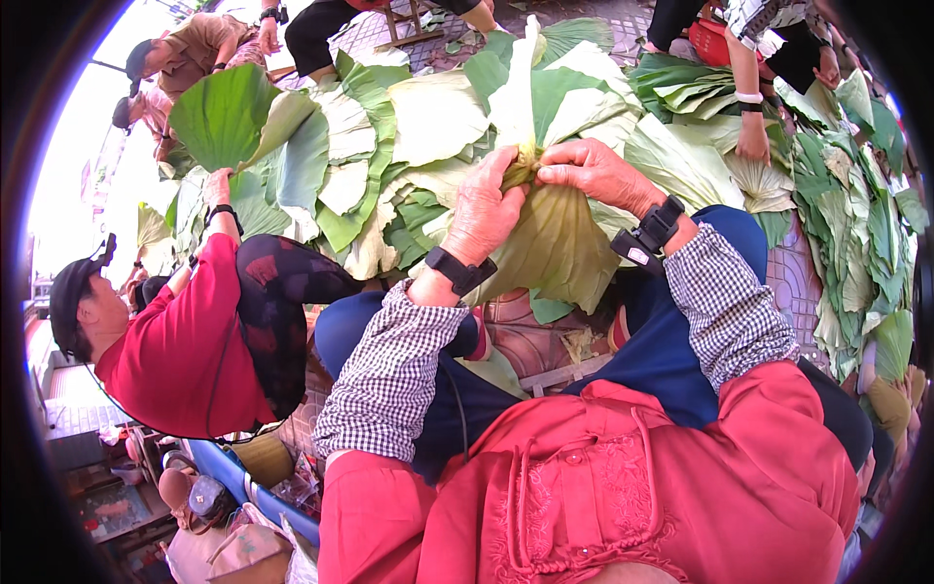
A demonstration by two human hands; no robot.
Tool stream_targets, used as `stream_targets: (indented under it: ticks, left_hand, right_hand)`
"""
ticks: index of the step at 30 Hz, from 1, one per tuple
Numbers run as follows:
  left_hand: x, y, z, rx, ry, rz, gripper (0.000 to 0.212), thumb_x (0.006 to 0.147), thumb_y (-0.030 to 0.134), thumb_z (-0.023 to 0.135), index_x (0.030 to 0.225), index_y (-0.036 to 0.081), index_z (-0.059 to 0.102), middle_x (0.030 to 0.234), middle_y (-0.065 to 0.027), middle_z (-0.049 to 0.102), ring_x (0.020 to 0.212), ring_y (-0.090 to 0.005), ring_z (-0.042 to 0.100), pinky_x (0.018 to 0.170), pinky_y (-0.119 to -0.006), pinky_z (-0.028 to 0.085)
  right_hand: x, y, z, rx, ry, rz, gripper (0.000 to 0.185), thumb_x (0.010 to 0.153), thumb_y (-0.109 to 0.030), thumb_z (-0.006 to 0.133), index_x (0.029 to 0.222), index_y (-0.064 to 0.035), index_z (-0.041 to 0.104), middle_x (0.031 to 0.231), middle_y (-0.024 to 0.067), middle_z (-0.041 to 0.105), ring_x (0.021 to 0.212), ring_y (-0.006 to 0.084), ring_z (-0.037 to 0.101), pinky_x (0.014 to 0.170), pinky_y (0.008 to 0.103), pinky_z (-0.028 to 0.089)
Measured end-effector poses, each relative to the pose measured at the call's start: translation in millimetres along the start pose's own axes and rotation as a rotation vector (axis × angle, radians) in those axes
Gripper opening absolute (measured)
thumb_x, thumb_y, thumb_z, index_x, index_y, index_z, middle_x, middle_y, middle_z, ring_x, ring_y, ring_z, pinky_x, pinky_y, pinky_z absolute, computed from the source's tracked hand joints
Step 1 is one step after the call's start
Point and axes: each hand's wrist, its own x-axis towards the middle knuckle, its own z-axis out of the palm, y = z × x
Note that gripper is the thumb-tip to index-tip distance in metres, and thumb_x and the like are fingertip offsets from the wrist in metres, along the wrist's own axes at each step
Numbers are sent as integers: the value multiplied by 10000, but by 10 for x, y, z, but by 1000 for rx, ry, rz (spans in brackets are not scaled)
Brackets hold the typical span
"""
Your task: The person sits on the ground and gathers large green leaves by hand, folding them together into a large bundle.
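Observation:
Between my knees I hold a bundle of large lotus leaves (558, 233), gathered to a narrow neck, with its lower leaves hanging down. The neck is wrapped in a yellowish band (527, 162). My left hand (485, 208) grips the neck from the left, thumb and fingers around it. My right hand (595, 171) pinches the neck from the right between thumb and fingers. Pale leaves (514, 95) stand up beyond the neck. Part of the band is hidden by my fingers.
A wide heap of lotus leaves (438, 120) lies beyond my hands. At left a person in red (190, 343) holds a green leaf (222, 117). Other people sit around the far side, and one person's hand (753, 139) touches leaves at right. Bags (248, 551) lie at lower left.

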Motion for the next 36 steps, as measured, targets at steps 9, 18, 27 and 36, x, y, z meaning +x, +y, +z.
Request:
stream_targets:
  ticks: [9, 18, 27, 36]
  left_hand:
    - [104, -114, -268, -810, -313, -429, 314, 761, -39, 651, 1067, 11, 605, 961, -14, 631, 894, -102, 565, 842, -234, 441]
    - [160, -223, -232, -798, -334, -662, 300, 777, -69, 626, 1069, -1, 609, 971, -44, 654, 859, -109, 603, 808, -233, 468]
    - [382, -568, -1033, -1162, 107, -824, 280, 860, 18, 582, 1138, 48, 563, 1080, -77, 630, 1017, -229, 609, 903, -376, 496]
    - [374, -700, -1589, -1669, 305, -653, 399, 873, 189, 601, 1219, 3, 529, 1260, -163, 554, 1211, -317, 480, 1063, -489, 325]
  right_hand:
    - [41, -79, 60, 21, -79, -19, 192, 893, -174, 594, 894, -1, 678, 815, -13, 641, 793, 65, 547, 772, 231, 437]
    - [48, -17, 242, -624, 257, -142, 178, 838, -238, 579, 813, -68, 625, 695, 166, 595, 692, 363, 589, 609, 441, 449]
    - [8, 207, -533, -435, 500, -91, 235, 841, -226, 605, 961, -34, 667, 771, 100, 654, 676, 171, 585, 651, 298, 456]
    - [-835, -410, -1116, 145, 961, -155, 307, 852, -131, 635, 1136, -15, 622, 1018, 58, 642, 858, 97, 598, 775, 204, 469]
